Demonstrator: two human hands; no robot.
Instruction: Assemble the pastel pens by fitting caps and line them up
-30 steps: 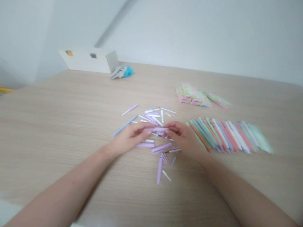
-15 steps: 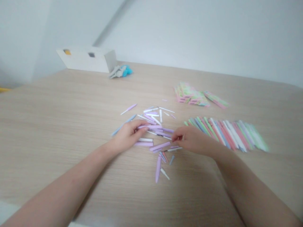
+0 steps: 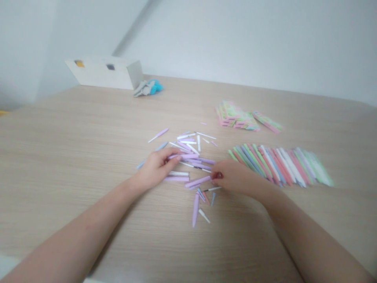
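Note:
My left hand point(image 3: 155, 168) is closed, thumb and fingers around a purple pen barrel point(image 3: 188, 156) that points to the right over a loose pile. In the pile lie more purple barrels point(image 3: 198, 181), white refills point(image 3: 212, 189) with dark tips, and white tubes point(image 3: 186, 136). At the pile's right edge, my right hand point(image 3: 234, 176) has its fingertips pinched together, low over the parts. What they hold, if anything, is hidden. Nearer to me are a purple pen part point(image 3: 195, 210) with a pointed end and a small white piece point(image 3: 204, 215).
A slanted row of coloured pens point(image 3: 282, 165) lies to the right. Behind it are stacked pink-and-green packets point(image 3: 235, 116) and a single packet point(image 3: 267, 122). At the back left stand a white box point(image 3: 103, 74) and a crumpled grey-and-blue item point(image 3: 149, 87).
My right hand has come slightly down and left onto the pile's edge, where a small purple piece no longer shows. My left hand keeps the barrel; the view has shifted slightly.

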